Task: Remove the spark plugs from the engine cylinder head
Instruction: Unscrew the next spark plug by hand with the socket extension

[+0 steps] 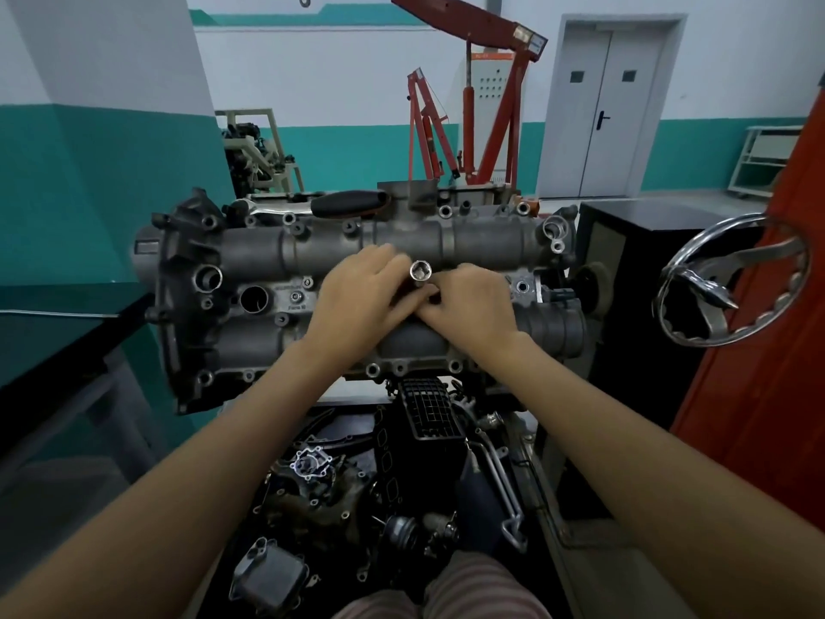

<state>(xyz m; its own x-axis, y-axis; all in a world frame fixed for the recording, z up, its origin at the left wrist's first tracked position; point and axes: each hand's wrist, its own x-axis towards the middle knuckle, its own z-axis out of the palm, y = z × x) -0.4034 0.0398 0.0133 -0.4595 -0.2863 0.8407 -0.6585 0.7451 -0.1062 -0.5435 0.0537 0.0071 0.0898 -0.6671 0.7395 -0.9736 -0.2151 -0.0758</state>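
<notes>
A grey cylinder head (268, 256) lies across an engine stand in front of me. A silver spark plug socket (420, 272) stands upright over the head's middle, its hexagonal opening facing up. My left hand (361, 297) and my right hand (468, 301) meet around the socket's lower part, fingers curled against it. One open spark plug well (254, 299) shows dark at the left. The wells under my hands are hidden. A black-handled ratchet (348, 203) rests on the head's far edge.
A chrome handwheel (732, 283) of the red stand (768, 350) juts out at right. A black table (53, 332) stands at left. Loose engine parts (357, 484) fill a tray below the head. Red engine cranes (491, 105) stand behind.
</notes>
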